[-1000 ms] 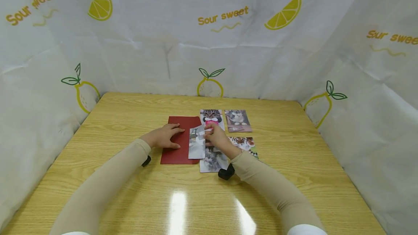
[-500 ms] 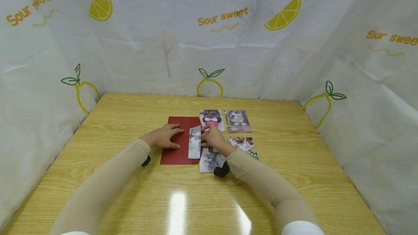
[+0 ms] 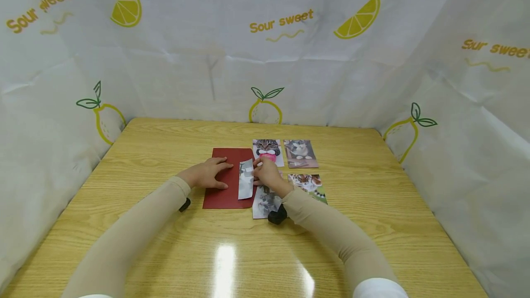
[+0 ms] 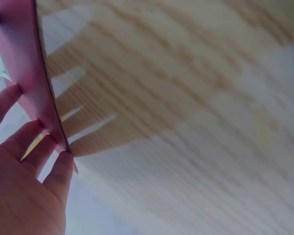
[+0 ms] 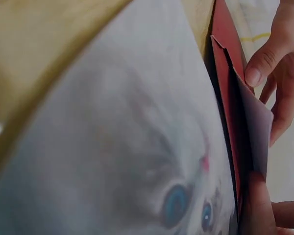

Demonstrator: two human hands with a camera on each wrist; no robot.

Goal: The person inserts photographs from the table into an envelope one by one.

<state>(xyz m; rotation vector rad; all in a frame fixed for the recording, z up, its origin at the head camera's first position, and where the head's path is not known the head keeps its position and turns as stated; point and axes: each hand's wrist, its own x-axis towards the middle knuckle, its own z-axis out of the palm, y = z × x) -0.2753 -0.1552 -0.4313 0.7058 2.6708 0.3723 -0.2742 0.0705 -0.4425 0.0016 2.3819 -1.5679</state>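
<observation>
A red paper envelope (image 3: 223, 200) lies flat on the table. My left hand (image 3: 209, 174) rests on it with spread fingers. My right hand (image 3: 269, 176) pinches the right edge of a pale photo card (image 3: 246, 185), thumb and fingers at that edge. The card's left part is hidden in the envelope's mouth; a narrow strip shows over the flap. In the right wrist view the card (image 5: 257, 125) slopes up out of the red envelope (image 5: 226, 93). Fingertips of my left hand (image 4: 27, 181) touch the red paper in the left wrist view.
Several animal photo cards lie right of the envelope: a tabby cat card (image 3: 267, 146), a grey-white cat card (image 3: 300, 154), a tiger card (image 3: 306, 184) and a blue-eyed kitten card (image 3: 265, 206), partly under my right hand. White printed cloth (image 3: 186, 82) encloses the table (image 3: 352, 220).
My right hand has moved left with the pale card, and less of the card shows outside the envelope. The left hand has stayed in place.
</observation>
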